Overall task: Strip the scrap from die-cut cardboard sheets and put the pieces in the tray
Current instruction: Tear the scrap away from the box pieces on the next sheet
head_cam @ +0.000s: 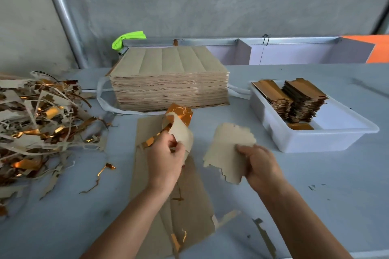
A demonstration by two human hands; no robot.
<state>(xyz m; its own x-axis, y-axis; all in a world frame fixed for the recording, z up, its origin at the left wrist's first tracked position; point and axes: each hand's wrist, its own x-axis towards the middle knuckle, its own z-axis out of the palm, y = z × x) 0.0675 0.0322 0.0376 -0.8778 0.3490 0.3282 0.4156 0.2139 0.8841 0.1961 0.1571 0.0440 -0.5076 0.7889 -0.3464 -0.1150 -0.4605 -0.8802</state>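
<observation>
Lying flat on the table (315,185), a cardboard sheet (189,206) is seen below both hands. Curled scrap (179,124) is pinched by the left hand (166,160); a stripped piece (227,151) is gripped by the right hand (259,164), near the tray (315,141).

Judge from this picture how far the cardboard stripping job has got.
Done: two stacks of pieces stand in the tray, and a scrap heap lies at the left. In hand: the left hand peels scrap from a sheet while the right hand holds a freed piece. Left: the thick stack of sheets, so most remains.
</observation>
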